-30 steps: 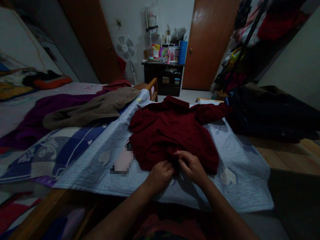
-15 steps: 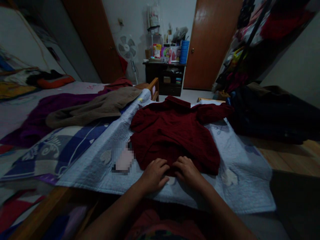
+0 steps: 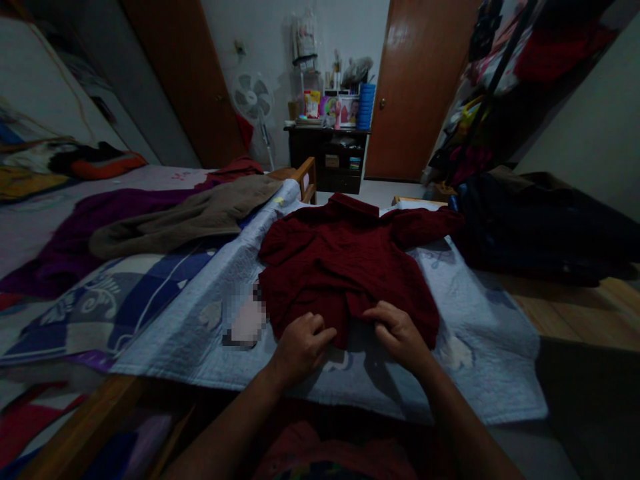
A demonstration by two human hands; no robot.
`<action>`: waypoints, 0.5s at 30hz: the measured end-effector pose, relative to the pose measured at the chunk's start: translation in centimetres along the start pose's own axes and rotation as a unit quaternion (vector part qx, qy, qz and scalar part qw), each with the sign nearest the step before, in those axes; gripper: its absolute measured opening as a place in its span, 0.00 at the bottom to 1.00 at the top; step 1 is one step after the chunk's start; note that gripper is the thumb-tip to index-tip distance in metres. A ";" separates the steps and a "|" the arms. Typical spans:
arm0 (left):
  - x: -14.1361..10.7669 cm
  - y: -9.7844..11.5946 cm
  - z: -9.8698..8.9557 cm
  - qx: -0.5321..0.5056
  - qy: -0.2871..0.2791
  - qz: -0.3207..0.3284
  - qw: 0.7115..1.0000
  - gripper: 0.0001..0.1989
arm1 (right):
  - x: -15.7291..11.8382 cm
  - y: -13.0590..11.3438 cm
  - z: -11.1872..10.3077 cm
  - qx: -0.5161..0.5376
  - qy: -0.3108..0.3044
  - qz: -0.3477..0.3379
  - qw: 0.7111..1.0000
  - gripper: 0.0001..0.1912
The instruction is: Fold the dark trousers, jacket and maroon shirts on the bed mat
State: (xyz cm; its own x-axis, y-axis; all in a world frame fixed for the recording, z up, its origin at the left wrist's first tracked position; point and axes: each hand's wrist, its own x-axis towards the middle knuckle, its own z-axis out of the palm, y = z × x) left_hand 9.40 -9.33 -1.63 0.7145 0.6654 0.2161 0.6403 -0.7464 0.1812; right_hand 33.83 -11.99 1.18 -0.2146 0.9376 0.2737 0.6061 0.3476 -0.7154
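A dark red shirt [image 3: 345,260] lies spread out on a light blue quilted cloth [image 3: 175,347], its collar pointing away from me. My right hand [image 3: 397,333] pinches the shirt's near hem and lifts it a little, so a gap shows under the edge. At the hem's left part rests my left hand [image 3: 305,343], fingers curled and pressed on the fabric. A blurred pinkish object [image 3: 246,321] lies left of the shirt on the quilted cloth.
Brown [image 3: 200,217] and purple garments [image 3: 90,227] lie at the left over a blue checkered cloth [image 3: 115,300]. Dark folded clothes [image 3: 545,227] are piled on a wooden surface [image 3: 575,317] at the right. Farther back stand a fan [image 3: 253,100] and a dark cabinet [image 3: 325,157].
My right hand has moved right and up, and the hem portion in it has risen off the quilted cloth. My left hand has shifted slightly left, its fingers more curled.
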 end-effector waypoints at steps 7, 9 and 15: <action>-0.1 0.9 0.4 -0.082 -0.094 0.012 0.992 0.12 | -1.2 -0.2 4.4 -0.132 -0.152 0.006 0.980 0.18; 0.0 0.2 0.1 -0.139 -0.101 0.008 0.985 0.11 | -1.2 -0.3 3.9 -0.098 -0.159 0.001 0.982 0.16; 1.5 -3.5 -1.4 -0.014 0.026 -0.158 0.987 0.12 | -1.5 1.1 -0.6 -0.143 0.070 0.015 0.987 0.14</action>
State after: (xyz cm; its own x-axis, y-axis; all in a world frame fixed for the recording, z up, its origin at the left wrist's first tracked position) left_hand 7.79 -5.71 -0.59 0.4644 0.8641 0.1941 0.8200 -0.5024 0.2743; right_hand 35.27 -13.02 0.36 -0.0972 0.9300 0.3546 0.8059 0.2826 -0.5203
